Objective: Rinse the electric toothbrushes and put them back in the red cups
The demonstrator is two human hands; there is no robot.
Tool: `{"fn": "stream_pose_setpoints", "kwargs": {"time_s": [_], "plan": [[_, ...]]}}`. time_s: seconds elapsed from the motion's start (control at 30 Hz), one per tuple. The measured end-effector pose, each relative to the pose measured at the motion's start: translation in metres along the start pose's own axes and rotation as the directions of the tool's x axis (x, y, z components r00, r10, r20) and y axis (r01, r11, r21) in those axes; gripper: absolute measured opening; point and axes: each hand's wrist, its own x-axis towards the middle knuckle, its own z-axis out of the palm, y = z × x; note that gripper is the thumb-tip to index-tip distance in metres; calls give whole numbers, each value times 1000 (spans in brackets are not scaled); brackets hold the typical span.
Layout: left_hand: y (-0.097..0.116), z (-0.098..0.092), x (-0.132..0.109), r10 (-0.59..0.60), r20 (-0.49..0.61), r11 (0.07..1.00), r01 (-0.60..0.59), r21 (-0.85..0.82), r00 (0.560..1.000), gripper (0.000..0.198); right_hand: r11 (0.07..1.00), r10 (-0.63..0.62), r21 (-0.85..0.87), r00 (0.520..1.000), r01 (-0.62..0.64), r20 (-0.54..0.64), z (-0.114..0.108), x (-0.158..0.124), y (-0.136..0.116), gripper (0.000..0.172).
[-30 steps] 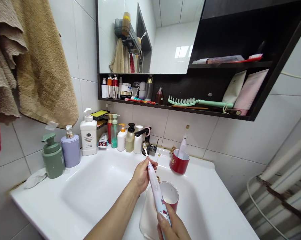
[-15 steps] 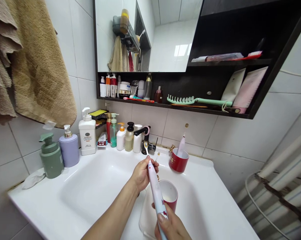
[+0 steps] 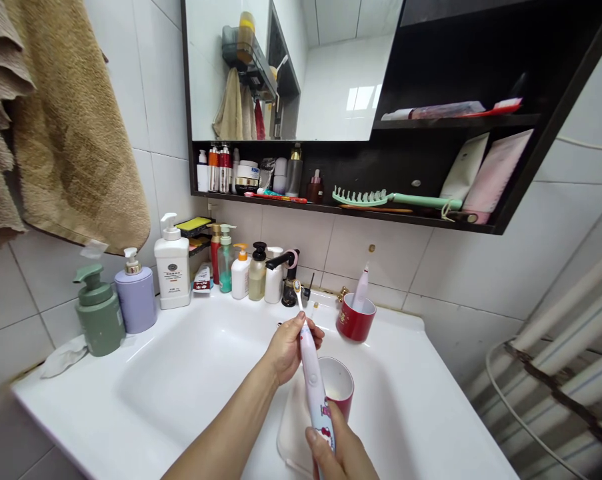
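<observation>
A pale pink and blue electric toothbrush [image 3: 313,377], printed with a cartoon, is tilted over the basin between my hands. My left hand [image 3: 285,352] pinches it near the neck, just below the white brush head [image 3: 297,290]. Lower down, my right hand [image 3: 348,443] wraps the handle, thumb on the printed side; the handle's end is hidden. Behind the handle a red cup [image 3: 347,399] with a white inside stands in the basin. Beside it lies a white flat piece [image 3: 291,433], partly covered by my hands. The black faucet [image 3: 289,283] rises beyond the brush head.
Another red cup [image 3: 355,325] holding a pink electric toothbrush [image 3: 362,287] stands on the sink's back ledge. Pump bottles, among them a lavender one [image 3: 137,300], line the left and back of the white sink [image 3: 175,380]. Overhead hangs a dark mirror cabinet [image 3: 365,170] with toiletries.
The toothbrush has rolled in my hands, so its button and more of the cartoon print now face me. Its head sits slightly higher and further right.
</observation>
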Motion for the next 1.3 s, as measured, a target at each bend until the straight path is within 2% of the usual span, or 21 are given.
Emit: {"fn": "stream_pose_setpoints", "kwargs": {"time_s": [0.07,0.27,0.33,0.4,0.47,0.53,0.63,0.77,0.9,1.07,1.3], "plan": [[-1,-1,0,43,-29,997,-41,63,999,29,998,-25,-58,1000,26,12,-1,1,0,53],[-3,-3,1,-17,-36,1000,17,-12,999,30,977,58,184,969,-105,242,-4,-1,-8,62],[-2,-3,1,-14,-58,1000,13,-11,998,30,981,68,161,974,-104,214,-6,-1,-10,60],[-2,-3,2,8,-110,1000,-6,17,994,31,994,55,86,990,-66,128,-8,0,-10,57],[-1,-3,2,52,-165,998,-44,55,985,31,1000,18,-8,998,-18,52,-9,2,-7,54],[-1,-4,3,87,-179,994,-72,87,980,30,998,-25,-55,999,26,24,-9,4,-4,53],[-2,-4,3,63,-140,995,-52,82,988,29,1000,-15,16,997,13,81,-6,4,-1,52],[-4,-4,1,3,-103,999,0,32,995,29,977,65,183,970,-110,233,-3,0,-6,54],[-5,-3,1,-13,-106,999,17,43,994,29,973,79,198,977,-119,199,-3,-2,-11,52],[-7,-1,1,-33,-84,999,34,8,996,28,962,80,233,964,-141,254,-3,-1,-9,50],[-5,0,0,38,-147,999,-35,26,988,30,998,19,56,992,-26,127,-7,3,-2,52]]}}
